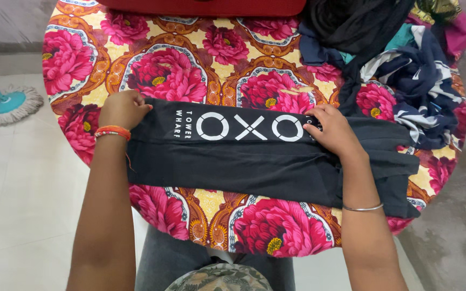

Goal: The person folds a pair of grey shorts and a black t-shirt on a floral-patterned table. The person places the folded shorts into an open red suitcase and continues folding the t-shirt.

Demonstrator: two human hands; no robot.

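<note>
A black T-shirt with white print (254, 156) lies folded into a long band across a round table covered in a red and yellow floral cloth (190, 70). My left hand (122, 109) grips the shirt's left end, fingers curled over the edge. At the right part of the folded band, my right hand (333, 131) presses down on the fabric and pinches its upper edge. Both forearms reach in from the bottom of the view.
A heap of dark, navy-and-white and teal clothes (405, 59) fills the table's back right. A red object (206, 6) lies at the far edge. A teal and white mop (11, 105) rests on the tiled floor to the left.
</note>
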